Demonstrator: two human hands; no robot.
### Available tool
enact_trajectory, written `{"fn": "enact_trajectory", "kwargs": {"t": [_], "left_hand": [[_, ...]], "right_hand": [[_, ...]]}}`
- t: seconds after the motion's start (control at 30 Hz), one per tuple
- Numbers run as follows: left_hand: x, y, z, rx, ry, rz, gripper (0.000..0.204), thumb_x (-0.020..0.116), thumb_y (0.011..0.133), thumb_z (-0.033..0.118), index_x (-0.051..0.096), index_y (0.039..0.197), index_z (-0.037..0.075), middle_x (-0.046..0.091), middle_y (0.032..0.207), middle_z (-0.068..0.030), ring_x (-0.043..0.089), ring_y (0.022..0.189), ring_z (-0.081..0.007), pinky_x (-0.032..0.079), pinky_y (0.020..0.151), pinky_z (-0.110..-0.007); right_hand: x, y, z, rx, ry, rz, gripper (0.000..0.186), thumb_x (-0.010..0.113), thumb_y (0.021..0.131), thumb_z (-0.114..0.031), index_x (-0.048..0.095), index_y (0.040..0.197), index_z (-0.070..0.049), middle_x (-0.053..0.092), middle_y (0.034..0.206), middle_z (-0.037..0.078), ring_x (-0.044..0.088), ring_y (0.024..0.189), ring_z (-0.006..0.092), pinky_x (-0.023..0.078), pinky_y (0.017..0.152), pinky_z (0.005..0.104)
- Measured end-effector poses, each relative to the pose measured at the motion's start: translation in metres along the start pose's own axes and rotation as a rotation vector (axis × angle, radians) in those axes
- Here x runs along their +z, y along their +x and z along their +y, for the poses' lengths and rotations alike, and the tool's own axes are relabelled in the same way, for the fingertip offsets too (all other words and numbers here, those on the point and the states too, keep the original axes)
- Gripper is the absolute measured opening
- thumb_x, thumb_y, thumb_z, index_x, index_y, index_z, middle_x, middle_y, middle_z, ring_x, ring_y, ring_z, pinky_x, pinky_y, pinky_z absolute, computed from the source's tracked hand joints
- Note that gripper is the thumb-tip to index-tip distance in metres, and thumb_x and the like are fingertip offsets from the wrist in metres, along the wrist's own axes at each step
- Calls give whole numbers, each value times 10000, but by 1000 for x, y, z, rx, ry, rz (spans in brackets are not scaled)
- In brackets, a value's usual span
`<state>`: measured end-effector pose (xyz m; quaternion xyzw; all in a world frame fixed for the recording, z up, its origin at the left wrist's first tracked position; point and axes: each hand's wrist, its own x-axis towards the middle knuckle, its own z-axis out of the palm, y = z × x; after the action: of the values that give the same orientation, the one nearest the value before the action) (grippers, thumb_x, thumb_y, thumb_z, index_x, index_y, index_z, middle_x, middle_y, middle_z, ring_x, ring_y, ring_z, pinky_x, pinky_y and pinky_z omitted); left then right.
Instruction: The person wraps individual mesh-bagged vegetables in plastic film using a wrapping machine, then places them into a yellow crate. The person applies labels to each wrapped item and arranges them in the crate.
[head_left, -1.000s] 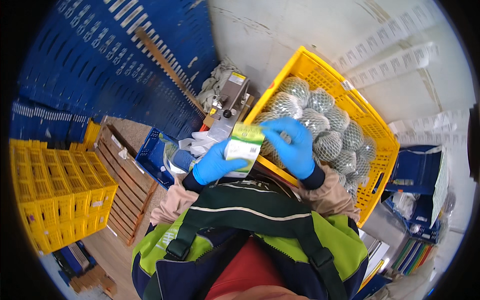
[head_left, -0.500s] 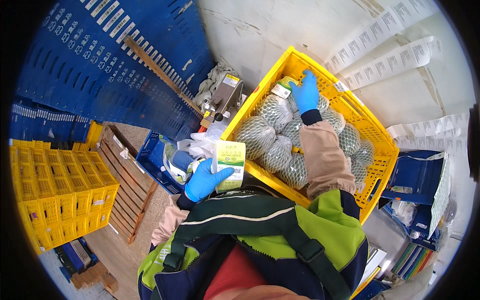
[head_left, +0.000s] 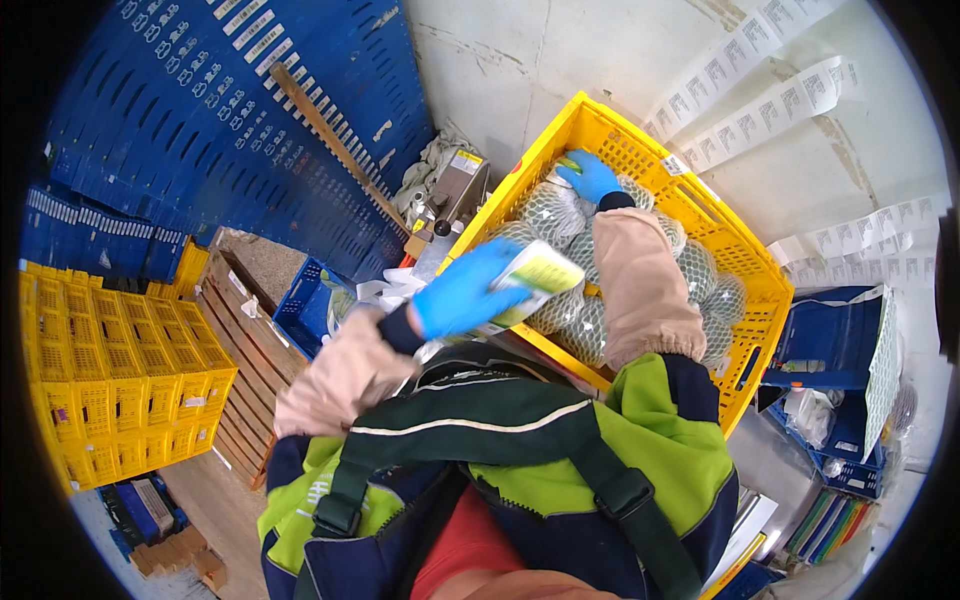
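Note:
My left hand point(head_left: 468, 292), in a blue glove, is closed on a small stack of green-and-white labels point(head_left: 541, 268). It hangs over the near left edge of a yellow plastic crate point(head_left: 747, 190), slightly blurred. Inside the crate lie several round green fruits in white foam nets point(head_left: 553, 215), perhaps melons. My right hand point(head_left: 594, 178), also blue-gloved, reaches into the crate's far corner. Its fingers close on a green-and-white label point(head_left: 568, 164) at the top of one netted fruit; the fingertips are partly hidden.
Beyond the crate's left side stands a grey metal device point(head_left: 460, 185). A blue crate point(head_left: 300, 305) with plastic wrapping sits left, by a wooden pallet point(head_left: 235, 370) and stacked yellow crates point(head_left: 125, 380). Blue bins point(head_left: 825, 345) stand right; printed paper strips point(head_left: 770, 110) hang on the wall.
My left hand has moved right and up with the labels, from beside the crate to over its edge. My right hand has shifted left onto the fruit's label.

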<state>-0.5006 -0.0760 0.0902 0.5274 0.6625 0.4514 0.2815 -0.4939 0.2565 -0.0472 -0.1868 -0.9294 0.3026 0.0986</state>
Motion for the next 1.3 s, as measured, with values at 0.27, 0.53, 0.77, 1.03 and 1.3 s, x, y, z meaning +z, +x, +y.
{"fn": "enact_trajectory", "kwargs": {"t": [0.27, 0.53, 0.77, 1.03, 1.3], "left_hand": [[37, 143, -74, 147, 771, -376, 322, 642, 753, 184, 646, 1049, 57, 289, 1433, -206, 317, 1273, -409, 321, 1030, -454], [45, 130, -81, 120, 789, -453, 283, 652, 736, 184, 667, 985, 51, 292, 1427, -201, 272, 1291, -428, 291, 1046, -480], [1, 95, -13, -431, -652, -208, 350, 619, 873, 173, 562, 1157, -24, 649, 1032, -74, 620, 868, -124, 500, 770, -259], [-10, 43, -7, -360, -628, -17, 353, 614, 876, 150, 549, 1178, -20, 649, 1029, -77, 624, 871, -127, 503, 766, -260], [17, 48, -6, -328, -793, 108, 326, 643, 836, 59, 558, 1144, -4, 644, 962, -51, 606, 906, -146, 493, 806, -261]], "right_hand": [[5, -6, 21, -87, -11, 29, 523, 604, 835, -412, 540, 1220, -64, 490, 1280, 200, 456, 1189, 351, 355, 1007, 394], [9, -3, 17, -5, 103, 24, 518, 588, 832, -440, 557, 1185, -61, 519, 1249, 176, 501, 1133, 339, 401, 950, 390], [5, -20, 3, -69, -176, 90, 637, 550, 813, -531, 459, 1284, -111, 434, 1340, 168, 412, 1227, 365, 350, 987, 460], [-87, -109, -129, 91, 1152, -225, 282, 557, 914, -237, 609, 1087, -19, 631, 1040, 70, 585, 957, 131, 476, 800, 263], [-83, -181, -170, -21, 581, 289, 156, 680, 808, -80, 673, 955, -28, 628, 785, 64, 574, 691, 96, 471, 628, 237]]}}
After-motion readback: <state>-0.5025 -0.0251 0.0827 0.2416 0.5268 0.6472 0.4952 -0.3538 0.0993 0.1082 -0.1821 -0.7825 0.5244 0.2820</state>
